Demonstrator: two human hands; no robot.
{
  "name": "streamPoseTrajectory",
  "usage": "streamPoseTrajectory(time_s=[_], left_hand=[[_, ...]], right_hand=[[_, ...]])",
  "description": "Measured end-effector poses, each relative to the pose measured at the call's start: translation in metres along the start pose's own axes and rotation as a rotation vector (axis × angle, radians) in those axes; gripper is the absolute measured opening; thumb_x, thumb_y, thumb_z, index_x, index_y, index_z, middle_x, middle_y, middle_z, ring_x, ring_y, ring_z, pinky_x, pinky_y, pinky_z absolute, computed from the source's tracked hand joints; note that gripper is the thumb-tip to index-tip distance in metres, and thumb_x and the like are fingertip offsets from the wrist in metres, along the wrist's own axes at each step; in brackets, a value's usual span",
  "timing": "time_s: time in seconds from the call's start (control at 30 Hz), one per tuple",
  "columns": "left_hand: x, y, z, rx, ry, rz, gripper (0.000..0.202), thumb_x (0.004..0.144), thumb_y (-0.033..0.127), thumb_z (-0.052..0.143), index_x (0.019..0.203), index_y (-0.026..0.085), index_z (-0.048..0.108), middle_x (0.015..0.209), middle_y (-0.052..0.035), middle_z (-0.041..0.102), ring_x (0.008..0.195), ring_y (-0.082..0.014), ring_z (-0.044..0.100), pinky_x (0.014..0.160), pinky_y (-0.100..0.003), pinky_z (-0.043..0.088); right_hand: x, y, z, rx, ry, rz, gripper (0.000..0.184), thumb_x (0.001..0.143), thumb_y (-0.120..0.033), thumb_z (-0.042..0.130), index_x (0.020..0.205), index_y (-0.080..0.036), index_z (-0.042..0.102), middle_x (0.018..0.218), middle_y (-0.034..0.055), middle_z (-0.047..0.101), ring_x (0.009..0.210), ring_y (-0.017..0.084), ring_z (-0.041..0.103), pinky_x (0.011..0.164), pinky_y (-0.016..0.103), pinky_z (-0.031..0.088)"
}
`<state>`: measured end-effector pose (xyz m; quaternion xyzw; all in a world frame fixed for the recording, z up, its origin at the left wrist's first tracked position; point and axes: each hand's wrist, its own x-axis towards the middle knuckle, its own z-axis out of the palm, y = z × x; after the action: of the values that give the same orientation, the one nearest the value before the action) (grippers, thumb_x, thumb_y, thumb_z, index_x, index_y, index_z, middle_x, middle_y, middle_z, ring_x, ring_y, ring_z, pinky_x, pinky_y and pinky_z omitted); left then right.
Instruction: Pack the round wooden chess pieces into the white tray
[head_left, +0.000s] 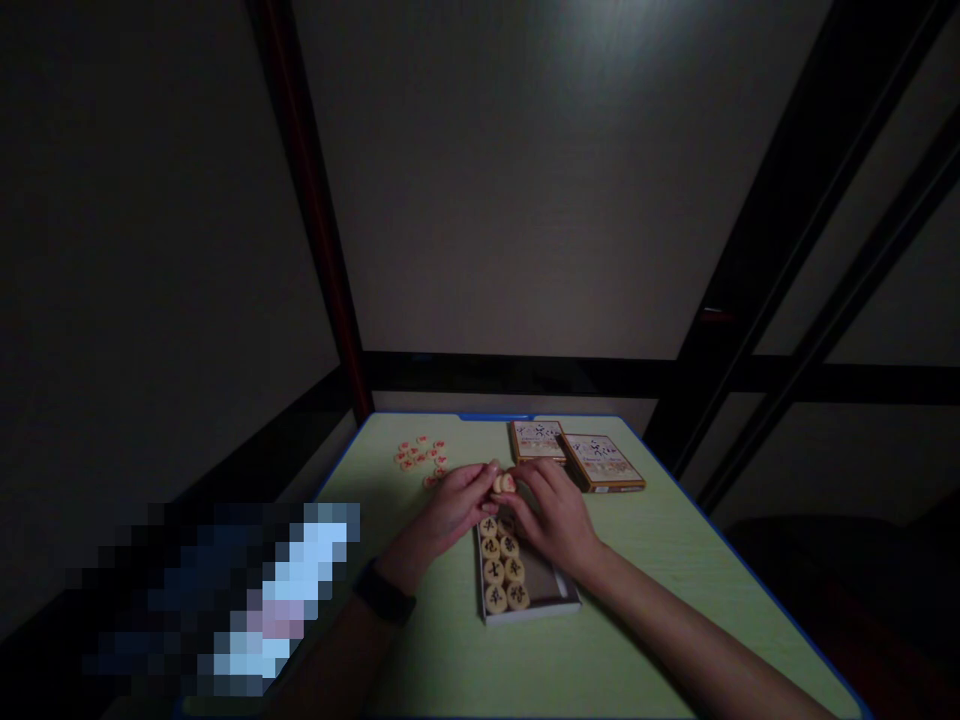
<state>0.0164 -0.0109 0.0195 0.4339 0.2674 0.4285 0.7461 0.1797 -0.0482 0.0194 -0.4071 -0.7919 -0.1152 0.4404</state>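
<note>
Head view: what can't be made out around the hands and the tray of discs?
All in the head view.
Far end of the tray: covered by the right hand.
Held discs: count hidden by the left hand.
Loose discs: markings too small, dim.
Lower left: pixelated patch hides whatever is there.

A pale green, blue-edged tabletop (660, 600) is observed. A shallow tray of round pieces (525, 600), scattered red-marked pieces (420, 455) and two flat printed boxes (600, 460) are laid on it.
</note>
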Motion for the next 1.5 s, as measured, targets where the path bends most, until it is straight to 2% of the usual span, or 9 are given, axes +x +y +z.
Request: streamPoseTrajectory(time_s=[0.17, 0.33, 0.57, 0.77, 0.9, 1.0, 1.13, 1.27, 1.5], left_hand=[[-0.003, 0.007, 0.000, -0.063, -0.086, -0.022, 0.041, 0.064, 0.042, 0.089, 0.076, 0.010, 0.065, 0.080, -0.0020, 0.061, 0.070, -0.0075, 0.052, 0.064, -0.019, 0.041], [-0.004, 0.007, -0.004, -0.035, -0.178, -0.002, 0.034, 0.068, 0.034, 0.087, 0.086, 0.010, 0.071, 0.086, -0.0056, 0.066, 0.076, -0.0103, 0.057, 0.069, -0.021, 0.043], [-0.004, 0.003, -0.006, -0.029, -0.118, 0.012, 0.035, 0.066, 0.033, 0.088, 0.089, 0.012, 0.071, 0.084, -0.0037, 0.065, 0.074, -0.0099, 0.056, 0.067, -0.021, 0.042], [-0.006, 0.009, -0.005, 0.025, -0.078, -0.013, 0.040, 0.065, 0.034, 0.089, 0.095, 0.015, 0.069, 0.086, -0.0016, 0.062, 0.072, -0.0078, 0.054, 0.060, -0.019, 0.035], [-0.006, 0.008, -0.007, 0.039, -0.092, -0.015, 0.041, 0.066, 0.038, 0.088, 0.093, 0.013, 0.069, 0.084, -0.0026, 0.062, 0.068, -0.0073, 0.051, 0.058, -0.019, 0.032], [-0.004, 0.008, -0.007, 0.036, -0.103, 0.015, 0.040, 0.068, 0.039, 0.086, 0.094, 0.012, 0.070, 0.079, -0.0014, 0.059, 0.064, -0.0060, 0.045, 0.055, -0.020, 0.029], [-0.002, 0.008, -0.006, 0.048, -0.112, 0.050, 0.035, 0.071, 0.038, 0.084, 0.090, 0.012, 0.071, 0.080, -0.0019, 0.059, 0.065, -0.0062, 0.045, 0.055, -0.020, 0.028], [-0.002, 0.008, -0.005, 0.034, -0.094, 0.047, 0.038, 0.068, 0.038, 0.086, 0.090, 0.012, 0.071, 0.079, -0.0016, 0.059, 0.067, -0.0072, 0.047, 0.056, -0.020, 0.030], [-0.001, 0.008, -0.005, 0.000, -0.092, 0.052, 0.037, 0.067, 0.038, 0.087, 0.090, 0.012, 0.072, 0.084, -0.0037, 0.063, 0.070, -0.0085, 0.050, 0.058, -0.021, 0.032]], right_hand=[[0.001, 0.001, -0.001, 0.014, 0.018, -0.002, 0.025, 0.099, -0.039, 0.052, 0.100, -0.017, 0.064, 0.090, 0.0096, 0.065, 0.084, 0.023, 0.060, 0.073, 0.035, 0.051], [0.001, 0.002, -0.003, 0.042, 0.039, -0.020, 0.024, 0.098, -0.039, 0.055, 0.100, -0.017, 0.063, 0.089, 0.0089, 0.065, 0.083, 0.022, 0.060, 0.071, 0.034, 0.051], [0.001, 0.002, -0.004, 0.103, 0.058, -0.041, 0.025, 0.092, -0.038, 0.064, 0.108, -0.019, 0.063, 0.096, 0.0096, 0.065, 0.088, 0.024, 0.061, 0.075, 0.036, 0.053], [0.002, 0.001, -0.005, 0.163, 0.041, -0.060, 0.025, 0.093, -0.025, 0.060, 0.117, -0.021, 0.063, 0.102, 0.0102, 0.063, 0.092, 0.023, 0.061, 0.078, 0.037, 0.055], [0.007, 0.000, -0.010, 0.231, 0.040, -0.035, 0.019, 0.092, -0.025, 0.061, 0.111, -0.020, 0.063, 0.102, 0.0097, 0.063, 0.093, 0.022, 0.062, 0.079, 0.035, 0.055], [0.013, 0.003, -0.015, 0.283, 0.053, 0.037, 0.010, 0.091, -0.023, 0.063, 0.100, -0.020, 0.063, 0.093, 0.0069, 0.065, 0.085, 0.019, 0.063, 0.075, 0.032, 0.054], [0.016, 0.008, -0.019, 0.249, 0.018, 0.100, 0.008, 0.088, -0.018, 0.064, 0.096, -0.019, 0.064, 0.086, 0.0043, 0.069, 0.077, 0.018, 0.064, 0.071, 0.029, 0.054], [0.015, 0.008, -0.019, 0.244, 0.012, 0.078, 0.015, 0.087, -0.019, 0.064, 0.102, -0.019, 0.064, 0.086, 0.0039, 0.071, 0.073, 0.017, 0.064, 0.070, 0.030, 0.054], [0.016, 0.006, -0.019, 0.207, 0.036, 0.021, 0.008, 0.089, -0.023, 0.065, 0.097, -0.020, 0.062, 0.081, 0.0042, 0.068, 0.074, 0.019, 0.062, 0.069, 0.032, 0.052]])
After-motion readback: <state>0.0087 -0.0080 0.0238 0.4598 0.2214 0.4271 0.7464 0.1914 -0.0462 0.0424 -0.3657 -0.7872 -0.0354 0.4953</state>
